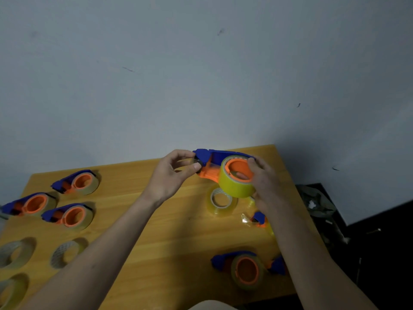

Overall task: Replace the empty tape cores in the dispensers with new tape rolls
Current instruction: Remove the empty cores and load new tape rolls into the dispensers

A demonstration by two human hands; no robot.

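The fingers [194,167] of the left hand [171,175] are curled, thumb and forefinger pinching at the blue front end of a tape dispenser [209,163] held up above the table [169,222], just right of the frame's centre. The right hand [263,177] grips the yellow tape roll [234,186] seated on the dispenser's orange hub, thumb over the upper rim and one fingertip showing through the hub's opening.

Directly below the held dispenser a clear tape roll [221,201] lies flat on the wood. To its right, partly hidden by the right forearm, is a small blue and orange piece [259,218] beside a bit of crumpled clear film [245,218]. In the lower right of the table lies another dispenser with a roll [242,268] on it.

At the left of the frame three loaded dispensers [76,182] [30,203] [69,215] lie in a loose group. Below them, near the lower left edge, are three loose rolls [15,253] [67,252] [11,291]; whether they are full or used up cannot be told. A plain grey wall [201,63] fills the upper half of the frame.
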